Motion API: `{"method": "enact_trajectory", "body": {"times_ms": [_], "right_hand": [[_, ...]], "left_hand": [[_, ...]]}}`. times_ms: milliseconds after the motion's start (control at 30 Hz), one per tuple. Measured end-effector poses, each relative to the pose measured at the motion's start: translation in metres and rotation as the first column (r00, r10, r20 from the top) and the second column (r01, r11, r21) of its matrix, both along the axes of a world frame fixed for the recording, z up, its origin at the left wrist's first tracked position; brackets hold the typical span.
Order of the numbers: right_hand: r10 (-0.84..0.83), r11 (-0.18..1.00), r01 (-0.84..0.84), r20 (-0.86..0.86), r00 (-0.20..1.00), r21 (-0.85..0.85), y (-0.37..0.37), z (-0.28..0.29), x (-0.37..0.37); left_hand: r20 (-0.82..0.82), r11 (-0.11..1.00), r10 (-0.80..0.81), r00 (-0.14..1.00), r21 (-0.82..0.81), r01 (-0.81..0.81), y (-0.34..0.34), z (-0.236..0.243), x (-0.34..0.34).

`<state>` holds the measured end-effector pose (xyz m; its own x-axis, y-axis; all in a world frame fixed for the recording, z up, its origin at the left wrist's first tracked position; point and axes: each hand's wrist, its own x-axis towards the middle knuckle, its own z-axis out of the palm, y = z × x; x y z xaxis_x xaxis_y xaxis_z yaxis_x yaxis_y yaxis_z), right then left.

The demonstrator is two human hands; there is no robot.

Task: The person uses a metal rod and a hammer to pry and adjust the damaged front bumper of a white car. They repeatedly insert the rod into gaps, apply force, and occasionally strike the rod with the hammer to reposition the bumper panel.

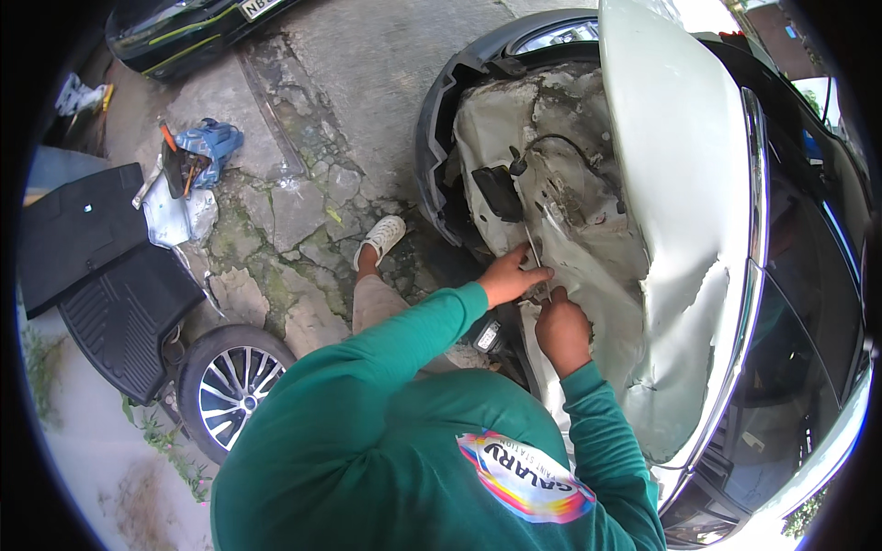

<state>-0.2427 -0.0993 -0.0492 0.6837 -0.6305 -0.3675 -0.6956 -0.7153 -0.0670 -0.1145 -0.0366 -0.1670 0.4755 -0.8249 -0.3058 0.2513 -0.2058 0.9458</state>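
My right hand [562, 331] is closed in a fist round the lower end of a thin metal rod [535, 241], whose handle, if any, is hidden. The rod points away from me over the crumpled pale body panel [597, 285] of a car. My left hand [513, 277] lies on the panel's left edge with index finger and thumb spread, the thumb touching the rod near my right fist. Its other fingers are partly hidden. Beyond the rod's far end, a black flap-like part [497, 193] and a dark cable [560, 138] hang on the damaged body.
A loosened grey bumper [432, 138] curves round the car's far left side. A raised white panel [675, 129] stands to the right. On the ground at left lie a wheel [231, 390], black mats [129, 312] and a blue bag [211, 147] with tools. Another dark car [179, 37] stands beyond.
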Motion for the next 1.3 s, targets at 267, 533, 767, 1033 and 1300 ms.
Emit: {"method": "enact_trajectory", "body": {"times_ms": [267,533,767,1033,1300], "right_hand": [[-0.385,0.886,0.25,0.322,0.865,0.39,0.024,-0.025,-0.007],[-0.343,0.899,0.233,0.266,0.901,0.37,0.019,0.023,0.009],[-0.246,0.939,0.146,0.311,0.918,0.31,0.018,0.038,0.025],[-0.524,0.836,0.412,0.305,0.795,0.363,0.079,-0.006,0.044],[-0.555,0.787,0.414,0.231,0.799,0.457,0.049,0.017,0.046]], "left_hand": [[-0.319,0.9,0.429,0.845,0.231,-0.369,-0.01,0.021,0.118],[-0.298,0.943,0.328,0.896,0.159,-0.292,-0.02,-0.006,0.133],[-0.293,0.937,0.338,0.894,0.191,-0.292,-0.039,0.001,0.14],[-0.447,0.908,0.4,0.8,0.074,-0.412,-0.04,-0.013,0.126],[-0.503,0.899,0.405,0.764,0.065,-0.434,-0.023,-0.008,0.13]]}}
